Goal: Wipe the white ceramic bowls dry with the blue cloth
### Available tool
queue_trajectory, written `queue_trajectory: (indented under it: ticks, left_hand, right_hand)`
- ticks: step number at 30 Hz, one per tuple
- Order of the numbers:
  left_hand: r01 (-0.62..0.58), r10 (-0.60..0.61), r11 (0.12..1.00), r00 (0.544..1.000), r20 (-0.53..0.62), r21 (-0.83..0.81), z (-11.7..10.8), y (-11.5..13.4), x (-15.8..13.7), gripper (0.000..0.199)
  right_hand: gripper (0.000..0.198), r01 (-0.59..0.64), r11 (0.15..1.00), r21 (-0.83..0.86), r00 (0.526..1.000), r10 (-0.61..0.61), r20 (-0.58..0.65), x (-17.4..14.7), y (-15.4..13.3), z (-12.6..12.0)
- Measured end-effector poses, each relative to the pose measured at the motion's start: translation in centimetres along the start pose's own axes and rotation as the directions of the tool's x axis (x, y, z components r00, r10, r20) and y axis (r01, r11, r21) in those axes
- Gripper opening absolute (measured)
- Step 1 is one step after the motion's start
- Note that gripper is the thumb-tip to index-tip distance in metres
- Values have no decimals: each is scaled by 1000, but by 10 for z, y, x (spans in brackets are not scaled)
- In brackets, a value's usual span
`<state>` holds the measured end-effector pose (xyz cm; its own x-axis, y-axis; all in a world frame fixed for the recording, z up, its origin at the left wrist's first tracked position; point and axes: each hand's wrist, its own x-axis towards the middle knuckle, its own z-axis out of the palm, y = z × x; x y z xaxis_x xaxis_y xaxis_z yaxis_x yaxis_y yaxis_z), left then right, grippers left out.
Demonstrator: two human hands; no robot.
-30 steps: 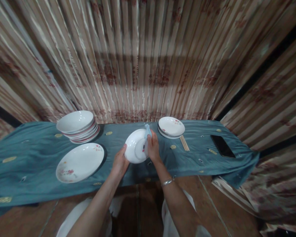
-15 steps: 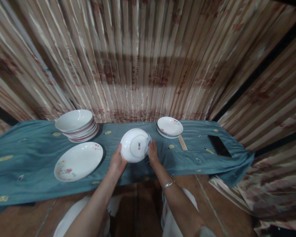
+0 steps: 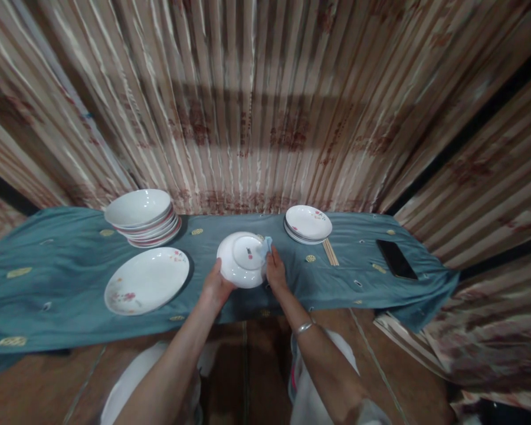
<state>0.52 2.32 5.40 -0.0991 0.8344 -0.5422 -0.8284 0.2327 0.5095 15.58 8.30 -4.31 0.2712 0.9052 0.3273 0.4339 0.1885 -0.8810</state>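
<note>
1. Fingers of the left hand (image 3: 216,287) are clamped on the near-left rim of the white dish (image 3: 238,273), thumb over its underside.
2. Right-hand fingers (image 3: 274,260) pinch a light-blue cloth (image 3: 266,247) against the opposite rim; how much they bear on the china itself, I cannot tell.
3. Between both sets of fingers sits the dish, tilted, foot ring and printed mark facing up, over the teal tablecloth (image 3: 349,233).
4. It should be light enough for one hand, stiff throughout, and brittle at the edge; the glossy glaze probably slips under damp fingertips, while the cloth is soft and gives easily.
5. Best hold: opposite sides of the rim, thumbs on the underside; the foot ring offers a spare catch.
6. Left of the left fingers lies a large floral plate (image 3: 148,277); just beyond the right fingers stand stacked small plates (image 3: 307,222), similarly chippable if knocked.
</note>
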Motion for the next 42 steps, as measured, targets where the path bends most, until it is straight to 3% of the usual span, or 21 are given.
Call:
queue_trajectory:
  ticks: [5,15,22,29,34,38,42]
  left_hand:
    - [-17,17,1000,999,-29,10,-1,3,2,44]
    - [-28,26,998,998,-49,-48,1,6,4,42]
    - [-35,34,997,999,-16,-74,3,4,4,40]
    - [-38,37,997,999,-10,-63,2,2,1,35]
    - [-83,84,996,994,64,-18,-2,-3,0,23]
    - [-201,190,977,971,147,69,-2,-6,0,10]
    - [-248,207,961,938,279,121,2,-10,-7,10]
  right_hand:
    - [52,31,992,-126,998,-22,67,-16,-7,-9]
    - [57,194,958,-213,964,-146,224,-68,-40,-27]
    - [60,494,829,-261,850,-398,346,-93,-57,-37]
    - [59,611,739,-284,764,-456,457,-89,-72,-34]
    - [52,601,754,-264,766,-448,461,-72,-90,-30]
    - [50,579,772,-262,792,-455,407,-60,-100,-22]
    - [50,560,788,-256,817,-472,331,-41,-110,-17]
